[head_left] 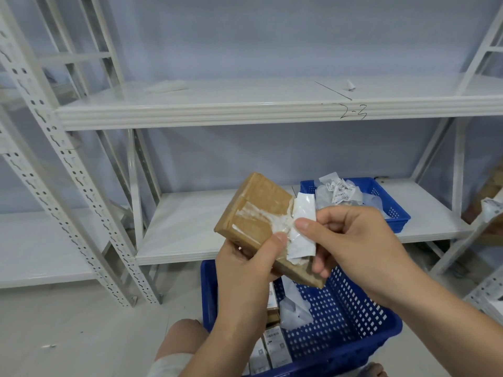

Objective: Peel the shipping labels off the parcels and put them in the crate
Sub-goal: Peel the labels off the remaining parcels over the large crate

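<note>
Bare forearms (441,317), short nails (303,225), white cloth (168,363) nr knee (185,333)

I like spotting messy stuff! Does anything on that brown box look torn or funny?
Yes. Ragged white paper shreds stick across the top of the brown parcel, where the label tore off unevenly. The right hand pinches the half-peeled label while the left hand grips the parcel.

Two hands (245,268) (359,240); one brown parcel (261,202); one white label (303,210); two blue crates (340,303) (394,213).
</note>
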